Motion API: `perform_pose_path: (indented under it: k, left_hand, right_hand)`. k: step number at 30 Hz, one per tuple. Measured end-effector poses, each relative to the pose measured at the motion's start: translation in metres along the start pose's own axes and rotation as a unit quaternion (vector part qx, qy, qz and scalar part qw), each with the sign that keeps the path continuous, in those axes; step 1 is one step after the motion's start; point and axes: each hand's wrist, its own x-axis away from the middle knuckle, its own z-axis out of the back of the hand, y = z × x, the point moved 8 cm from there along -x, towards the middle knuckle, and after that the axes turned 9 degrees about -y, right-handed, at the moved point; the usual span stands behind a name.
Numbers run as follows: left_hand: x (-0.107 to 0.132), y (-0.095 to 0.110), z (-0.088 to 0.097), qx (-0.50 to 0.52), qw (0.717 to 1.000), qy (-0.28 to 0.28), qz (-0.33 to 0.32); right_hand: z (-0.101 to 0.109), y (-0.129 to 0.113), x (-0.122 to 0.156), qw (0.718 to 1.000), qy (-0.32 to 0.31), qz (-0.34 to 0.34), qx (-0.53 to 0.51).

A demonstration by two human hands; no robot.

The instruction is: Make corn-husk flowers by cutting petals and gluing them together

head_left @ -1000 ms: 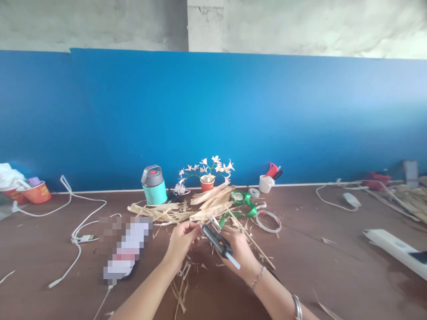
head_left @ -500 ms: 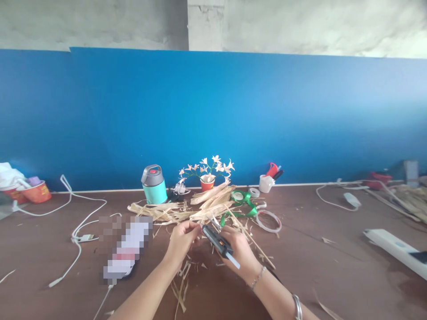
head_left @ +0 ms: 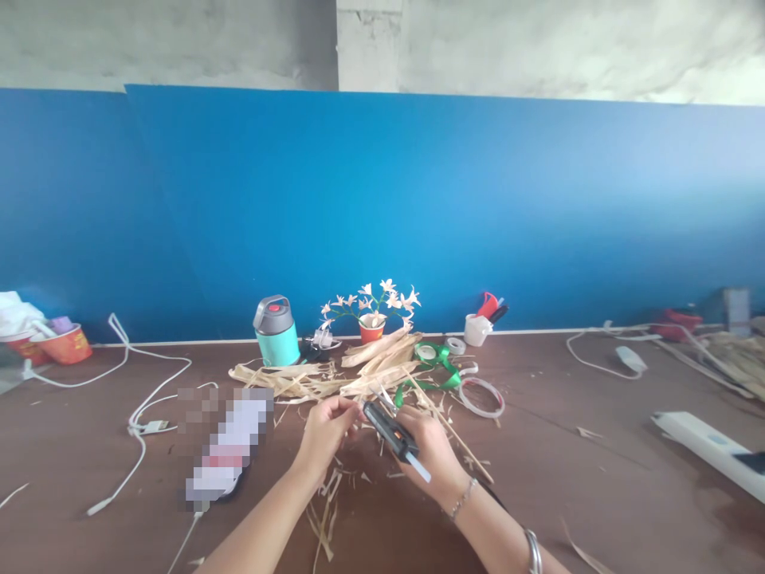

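Note:
My right hand [head_left: 423, 437] is wrapped round a black glue gun [head_left: 390, 430], with a pale glue stick [head_left: 417, 467] poking out of its back end. The gun's tip points forward and left, close to the fingertips of my left hand [head_left: 330, 426]. Those fingers are closed in a pinch, and whatever small piece they hold is too small to make out. Dried corn husks [head_left: 382, 367] lie heaped just beyond both hands. Behind the heap, a red paper cup [head_left: 371, 328] holds a spray of pale husk flowers [head_left: 388, 299] on green stems.
A turquoise flask [head_left: 278, 343] stands behind the husks. Green ribbon [head_left: 442, 371] and a clear tape ring [head_left: 481, 397] lie to their right, near a white cup [head_left: 477, 328] of tools. A pixelated phone [head_left: 227, 454] and white cables [head_left: 143, 399] lie left. Husk scraps litter the brown table [head_left: 538, 478].
Almost nothing differs. Both hands and the glue gun stay in nearly the same place, with only a very slight shift of the gun.

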Motion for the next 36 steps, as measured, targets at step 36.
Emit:
perform_pose_path:
  k: [36]
  left_hand:
    - [-0.005, -0.008, 0.009, 0.071, 0.997, 0.022, 0.013]
  right_hand:
    - [-0.015, -0.024, 0.006, 0.988, -0.128, 0.055, -0.060]
